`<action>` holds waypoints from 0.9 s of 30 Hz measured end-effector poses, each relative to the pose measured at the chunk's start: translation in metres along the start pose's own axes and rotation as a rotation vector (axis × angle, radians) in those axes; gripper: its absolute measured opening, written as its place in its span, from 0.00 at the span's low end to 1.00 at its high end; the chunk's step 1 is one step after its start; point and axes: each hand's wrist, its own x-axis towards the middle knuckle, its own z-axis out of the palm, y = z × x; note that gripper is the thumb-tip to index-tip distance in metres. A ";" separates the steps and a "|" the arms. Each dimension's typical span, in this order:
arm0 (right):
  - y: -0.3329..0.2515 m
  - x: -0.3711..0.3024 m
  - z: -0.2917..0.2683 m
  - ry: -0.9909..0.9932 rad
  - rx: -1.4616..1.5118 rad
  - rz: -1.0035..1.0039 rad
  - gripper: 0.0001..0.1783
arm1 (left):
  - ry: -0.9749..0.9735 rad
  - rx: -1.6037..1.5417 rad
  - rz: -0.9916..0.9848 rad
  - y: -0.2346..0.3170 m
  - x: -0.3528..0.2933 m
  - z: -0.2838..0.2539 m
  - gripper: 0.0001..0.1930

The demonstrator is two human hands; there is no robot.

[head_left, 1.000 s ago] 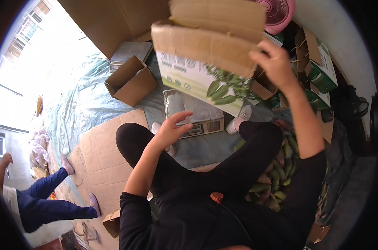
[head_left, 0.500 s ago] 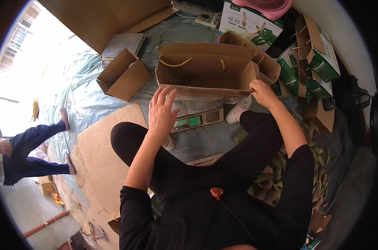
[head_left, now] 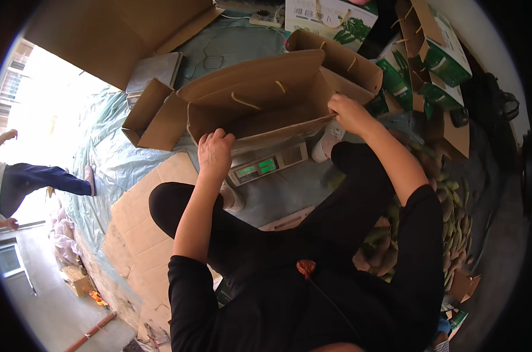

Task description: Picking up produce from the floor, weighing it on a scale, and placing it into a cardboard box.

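Observation:
An open cardboard box [head_left: 260,139] with yellow cord handles lies across in front of me, its right end farther away than its left. My left hand [head_left: 215,154] is closed over the near rim toward the left end. At the near right corner, my right hand [head_left: 351,114] pinches the cardboard edge. Beneath the box shows a digital scale [head_left: 267,165] with a lit green display; the box hides its platform. The inside that I can see is bare brown cardboard.
A smaller open box [head_left: 151,114] stands left of the large one, another open carton [head_left: 366,73] behind it. Green-and-white cartons [head_left: 445,64] are stacked at right. Many green radish-like vegetables [head_left: 453,229] lie by my right side. Flattened cardboard [head_left: 151,211] covers the left floor. Another person [head_left: 31,185] walks at far left.
My left hand has gone from spread fingers to gripping the near rim. The box has turned, its left end nearer me. The other person has taken a step.

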 end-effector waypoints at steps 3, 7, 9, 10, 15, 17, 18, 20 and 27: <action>-0.001 0.013 0.006 0.022 -0.068 -0.035 0.07 | 0.004 0.032 -0.038 0.008 -0.013 -0.001 0.05; -0.010 0.026 0.008 0.012 -0.013 -0.013 0.08 | -0.074 0.052 -0.115 0.011 -0.018 -0.009 0.06; -0.012 0.027 0.009 -0.021 0.042 -0.035 0.09 | -0.103 0.040 -0.117 0.010 -0.020 -0.010 0.06; -0.012 0.025 0.007 -0.028 0.004 -0.050 0.10 | -0.101 0.019 -0.141 0.010 -0.020 -0.010 0.08; -0.002 -0.007 -0.032 0.168 0.093 -0.032 0.13 | -0.141 -0.036 -0.161 0.021 -0.014 -0.014 0.19; 0.006 -0.034 -0.048 0.212 0.082 0.105 0.13 | -0.183 -0.038 -0.163 0.019 -0.011 -0.009 0.26; 0.016 -0.049 -0.050 0.208 0.084 0.171 0.13 | -0.183 -0.031 -0.153 0.020 -0.010 -0.010 0.26; 0.032 -0.093 -0.050 0.238 0.073 0.327 0.13 | -0.177 -0.033 -0.113 0.021 -0.008 -0.003 0.26; 0.078 -0.286 0.036 0.349 0.141 0.851 0.12 | -0.258 -0.010 -0.095 0.029 0.003 0.007 0.12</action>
